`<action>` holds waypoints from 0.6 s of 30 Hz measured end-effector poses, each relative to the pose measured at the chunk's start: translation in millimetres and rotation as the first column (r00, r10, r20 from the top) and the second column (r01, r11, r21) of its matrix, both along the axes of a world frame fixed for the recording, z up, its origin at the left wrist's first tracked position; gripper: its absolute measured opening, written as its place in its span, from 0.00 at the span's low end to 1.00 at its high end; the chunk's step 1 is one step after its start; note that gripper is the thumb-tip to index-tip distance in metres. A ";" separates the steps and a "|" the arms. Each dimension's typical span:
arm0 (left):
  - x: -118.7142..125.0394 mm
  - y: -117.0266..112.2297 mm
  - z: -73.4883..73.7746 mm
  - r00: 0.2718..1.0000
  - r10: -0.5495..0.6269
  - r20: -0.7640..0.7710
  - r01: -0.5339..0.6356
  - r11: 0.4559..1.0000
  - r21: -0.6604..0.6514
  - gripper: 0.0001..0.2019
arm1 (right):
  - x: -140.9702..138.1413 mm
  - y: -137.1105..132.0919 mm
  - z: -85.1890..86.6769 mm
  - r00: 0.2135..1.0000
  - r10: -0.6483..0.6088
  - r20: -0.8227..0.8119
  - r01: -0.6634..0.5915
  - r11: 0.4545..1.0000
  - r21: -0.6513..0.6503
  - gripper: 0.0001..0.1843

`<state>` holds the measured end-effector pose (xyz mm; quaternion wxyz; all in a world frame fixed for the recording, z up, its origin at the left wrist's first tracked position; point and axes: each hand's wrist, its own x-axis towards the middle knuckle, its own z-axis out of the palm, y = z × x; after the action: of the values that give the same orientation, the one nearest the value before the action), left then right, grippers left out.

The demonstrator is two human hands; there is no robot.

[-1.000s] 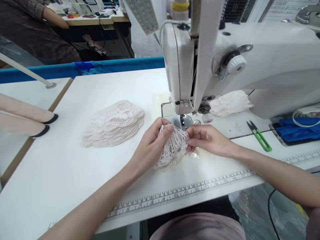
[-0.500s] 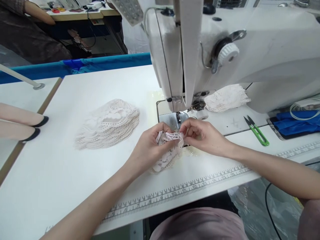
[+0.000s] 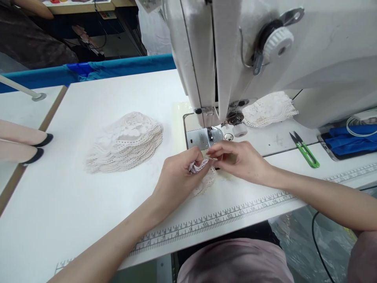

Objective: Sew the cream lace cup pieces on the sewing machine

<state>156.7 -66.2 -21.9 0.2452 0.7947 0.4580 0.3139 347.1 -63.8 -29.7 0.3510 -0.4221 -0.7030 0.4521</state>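
While the white sewing machine (image 3: 265, 59) fills the upper right of the view, I find no brand name or label on its body. Under it lies the white table (image 3: 88, 220), and along its near edge runs a printed ruler (image 3: 220, 218) with small numbers; around 15 and 16 can be read near the right forearm, the others are too small to tell. On the left part of the table rests a stack of lace pieces (image 3: 125, 141), well apart from the hands. The left hand (image 3: 176, 179) is closed around a small lace piece (image 3: 202, 167), with the fingers curled over the bunched fabric. The right hand (image 3: 241, 159) pinches the upper edge of the same lace piece between thumb and forefinger, its other fingers loosely bent. This lace piece is on the table just in front of the needle plate (image 3: 200, 137), between the two hands. Green thread snips (image 3: 304, 154) lie to the right of them.
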 end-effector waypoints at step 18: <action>-6.9 -0.4 -4.9 0.992 0.028 -0.124 0.003 0.971 0.240 0.04 | 1.0 -1.0 -0.5 0.957 -0.122 -0.262 0.072 0.979 -0.193 0.02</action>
<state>149.8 -66.5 -26.8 0.1158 0.8339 0.4366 0.3173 348.1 -64.8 -30.3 0.4264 -0.4200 -0.5822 0.5503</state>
